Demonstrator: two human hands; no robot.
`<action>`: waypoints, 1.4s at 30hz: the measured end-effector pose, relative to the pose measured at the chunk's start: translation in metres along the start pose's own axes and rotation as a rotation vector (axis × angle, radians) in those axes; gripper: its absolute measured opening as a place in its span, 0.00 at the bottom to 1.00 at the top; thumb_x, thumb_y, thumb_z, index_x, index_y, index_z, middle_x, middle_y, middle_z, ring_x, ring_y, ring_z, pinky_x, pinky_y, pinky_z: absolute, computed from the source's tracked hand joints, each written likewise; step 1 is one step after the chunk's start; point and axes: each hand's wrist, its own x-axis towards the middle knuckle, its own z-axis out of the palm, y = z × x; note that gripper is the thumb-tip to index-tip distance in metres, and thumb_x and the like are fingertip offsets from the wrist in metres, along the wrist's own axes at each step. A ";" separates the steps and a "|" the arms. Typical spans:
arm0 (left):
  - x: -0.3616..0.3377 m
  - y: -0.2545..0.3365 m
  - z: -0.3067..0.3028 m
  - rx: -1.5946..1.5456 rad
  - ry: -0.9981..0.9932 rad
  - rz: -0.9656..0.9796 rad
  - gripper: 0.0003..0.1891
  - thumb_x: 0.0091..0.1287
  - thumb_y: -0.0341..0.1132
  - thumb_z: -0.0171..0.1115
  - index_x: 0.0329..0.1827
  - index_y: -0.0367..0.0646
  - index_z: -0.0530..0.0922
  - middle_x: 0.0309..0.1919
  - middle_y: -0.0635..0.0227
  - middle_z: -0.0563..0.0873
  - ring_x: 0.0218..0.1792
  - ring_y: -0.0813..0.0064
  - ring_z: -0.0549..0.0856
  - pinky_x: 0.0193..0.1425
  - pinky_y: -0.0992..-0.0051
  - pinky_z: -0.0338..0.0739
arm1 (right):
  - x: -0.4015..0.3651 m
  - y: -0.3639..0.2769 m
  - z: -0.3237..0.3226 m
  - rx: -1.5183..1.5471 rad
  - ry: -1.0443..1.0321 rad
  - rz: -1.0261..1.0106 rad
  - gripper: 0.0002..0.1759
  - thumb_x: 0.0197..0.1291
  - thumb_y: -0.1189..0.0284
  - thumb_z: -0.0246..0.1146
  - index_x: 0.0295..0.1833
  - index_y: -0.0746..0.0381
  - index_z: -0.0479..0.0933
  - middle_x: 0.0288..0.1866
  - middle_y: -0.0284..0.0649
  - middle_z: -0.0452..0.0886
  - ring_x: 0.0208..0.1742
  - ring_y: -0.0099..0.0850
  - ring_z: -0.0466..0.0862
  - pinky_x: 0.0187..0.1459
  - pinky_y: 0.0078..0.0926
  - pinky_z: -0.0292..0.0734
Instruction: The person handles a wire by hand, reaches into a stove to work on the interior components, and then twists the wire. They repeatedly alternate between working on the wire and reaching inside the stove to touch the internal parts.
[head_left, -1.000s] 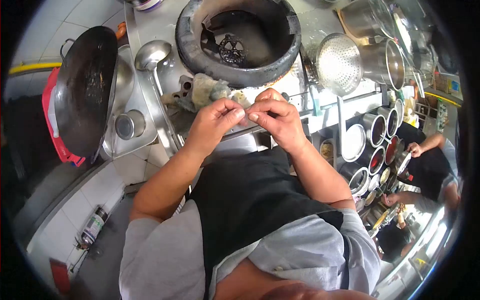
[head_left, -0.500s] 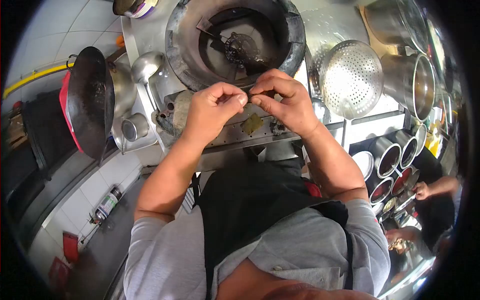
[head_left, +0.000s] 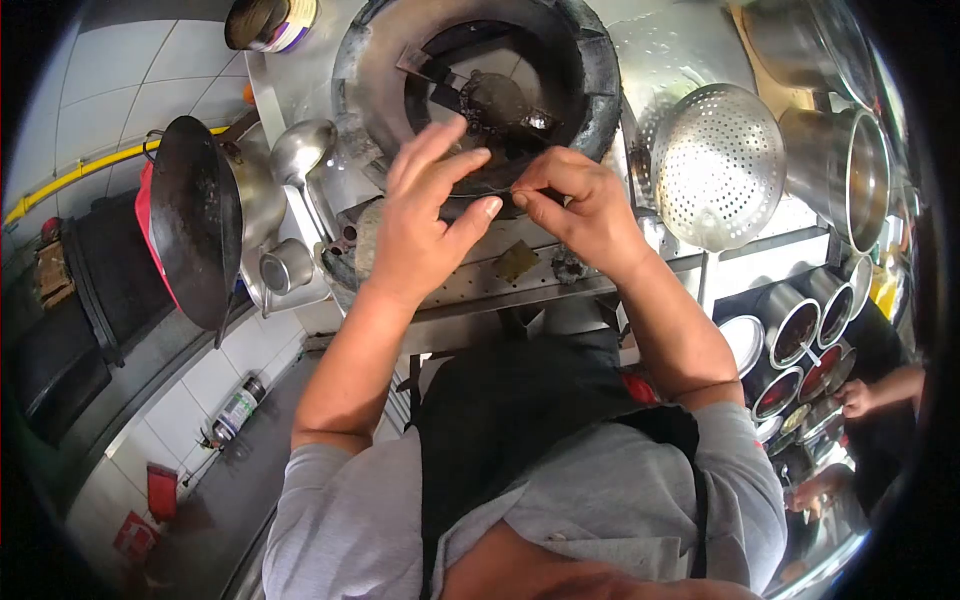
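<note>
My left hand (head_left: pixel 412 225) hangs in front of the round wok burner (head_left: pixel 365 100) with its fingers spread and nothing in its grasp. Beside it, my right hand (head_left: pixel 590 215) pinches a thin, wire-like strand (head_left: pixel 490 191) between thumb and forefinger. The strand points left toward my left thumb; its exact material is too fine to make out. Behind both hands, the dark burner head (head_left: pixel 495 97) sits inside the stove ring. Below them a small square brownish patch (head_left: pixel 516 262) lies on the perforated metal ledge (head_left: pixel 470 280).
On the left are a steel ladle (head_left: pixel 300 150), a black wok (head_left: pixel 195 220) and a small metal cup (head_left: pixel 287 267). To the right lie a perforated skimmer (head_left: pixel 718 165), steel pots (head_left: pixel 850 175) and several sauce containers (head_left: pixel 795 325). Another person's hand (head_left: pixel 855 398) is at far right.
My left hand has opened and drawn away from the right, its fingers spreading upward. My right hand keeps its pinch, and the thin strand now shows. The view has shifted slightly.
</note>
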 end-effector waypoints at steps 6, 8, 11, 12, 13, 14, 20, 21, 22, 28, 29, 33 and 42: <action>-0.004 -0.028 -0.026 -0.341 0.044 -0.344 0.10 0.60 0.26 0.71 0.44 0.39 0.83 0.35 0.68 0.83 0.28 0.82 0.79 0.34 0.82 0.74 | -0.004 -0.011 0.016 -0.130 -0.046 -0.059 0.04 0.55 0.78 0.68 0.37 0.64 0.81 0.36 0.43 0.81 0.38 0.42 0.83 0.40 0.32 0.79; -0.001 -0.029 -0.038 -0.252 0.052 -0.289 0.10 0.61 0.26 0.71 0.44 0.38 0.83 0.35 0.67 0.84 0.29 0.80 0.80 0.36 0.81 0.75 | -0.004 -0.014 0.020 -0.143 -0.027 -0.064 0.04 0.55 0.78 0.68 0.37 0.64 0.81 0.36 0.42 0.81 0.38 0.42 0.83 0.39 0.32 0.79; 0.008 -0.027 -0.041 -0.236 -0.019 -0.100 0.09 0.62 0.29 0.71 0.43 0.38 0.83 0.38 0.66 0.85 0.33 0.78 0.82 0.40 0.78 0.77 | -0.005 -0.019 0.027 -0.172 0.021 -0.066 0.04 0.55 0.78 0.68 0.38 0.63 0.82 0.36 0.42 0.81 0.37 0.41 0.83 0.38 0.32 0.79; 0.011 -0.023 -0.038 -0.310 -0.083 0.048 0.09 0.63 0.31 0.71 0.43 0.38 0.84 0.40 0.66 0.86 0.35 0.77 0.83 0.42 0.76 0.77 | -0.003 -0.021 0.029 -0.200 0.050 -0.078 0.04 0.56 0.78 0.68 0.38 0.63 0.82 0.36 0.41 0.81 0.37 0.41 0.83 0.38 0.32 0.79; 0.010 -0.017 -0.033 -0.350 -0.120 -0.014 0.10 0.65 0.34 0.69 0.43 0.37 0.84 0.40 0.66 0.88 0.38 0.76 0.84 0.47 0.74 0.78 | -0.002 -0.025 0.031 -0.228 0.086 -0.106 0.05 0.55 0.78 0.69 0.39 0.62 0.82 0.37 0.41 0.81 0.37 0.40 0.84 0.37 0.31 0.79; 0.009 -0.017 -0.035 -0.352 -0.118 -0.012 0.10 0.65 0.34 0.69 0.43 0.37 0.84 0.40 0.66 0.88 0.38 0.76 0.84 0.47 0.74 0.78 | -0.002 -0.028 0.034 -0.230 0.086 -0.107 0.05 0.55 0.78 0.69 0.39 0.62 0.82 0.37 0.41 0.81 0.37 0.40 0.84 0.37 0.31 0.79; 0.012 -0.029 -0.042 -0.583 -0.486 -0.467 0.11 0.67 0.36 0.68 0.42 0.36 0.84 0.32 0.69 0.88 0.36 0.82 0.84 0.43 0.78 0.79 | -0.001 -0.030 0.043 -0.419 0.197 -0.214 0.09 0.52 0.77 0.71 0.40 0.60 0.84 0.39 0.39 0.82 0.36 0.39 0.85 0.35 0.31 0.81; 0.012 -0.030 -0.044 -0.579 -0.488 -0.464 0.11 0.67 0.36 0.68 0.42 0.36 0.84 0.32 0.69 0.88 0.36 0.82 0.84 0.43 0.78 0.79 | -0.001 -0.029 0.045 -0.459 0.215 -0.264 0.10 0.50 0.77 0.71 0.40 0.59 0.84 0.39 0.39 0.82 0.36 0.38 0.85 0.34 0.31 0.81; 0.011 -0.030 -0.046 -0.619 -0.530 -0.520 0.11 0.67 0.36 0.68 0.42 0.36 0.84 0.32 0.68 0.88 0.35 0.81 0.84 0.43 0.79 0.79 | 0.000 -0.027 0.046 -0.499 0.233 -0.314 0.11 0.49 0.77 0.72 0.41 0.58 0.84 0.38 0.38 0.82 0.35 0.37 0.85 0.34 0.31 0.81; 0.004 -0.042 -0.047 -0.896 -0.563 -0.760 0.11 0.66 0.33 0.67 0.43 0.32 0.83 0.32 0.63 0.87 0.35 0.74 0.87 0.43 0.76 0.81 | 0.000 -0.018 0.050 -0.708 0.185 -0.563 0.17 0.44 0.74 0.69 0.44 0.60 0.83 0.38 0.35 0.80 0.35 0.32 0.81 0.31 0.31 0.76; 0.004 -0.044 -0.048 -0.992 -0.573 -0.822 0.11 0.66 0.33 0.67 0.43 0.32 0.83 0.32 0.62 0.87 0.35 0.72 0.87 0.43 0.75 0.81 | 0.000 -0.017 0.050 -0.704 0.185 -0.562 0.17 0.44 0.74 0.69 0.44 0.60 0.83 0.38 0.35 0.80 0.35 0.32 0.81 0.31 0.31 0.76; 0.003 -0.050 -0.052 -1.077 -0.610 -0.936 0.12 0.64 0.35 0.68 0.41 0.33 0.82 0.31 0.62 0.86 0.34 0.69 0.88 0.42 0.73 0.82 | 0.003 -0.018 0.051 -0.813 0.175 -0.712 0.18 0.45 0.69 0.64 0.45 0.60 0.83 0.40 0.34 0.81 0.36 0.29 0.80 0.32 0.27 0.72; 0.016 -0.043 -0.059 -1.141 -0.704 -1.089 0.11 0.63 0.35 0.69 0.40 0.35 0.81 0.31 0.61 0.85 0.32 0.66 0.86 0.43 0.68 0.82 | 0.019 -0.026 0.037 -0.933 0.130 -0.872 0.15 0.45 0.70 0.64 0.42 0.59 0.83 0.40 0.31 0.80 0.36 0.24 0.79 0.33 0.23 0.68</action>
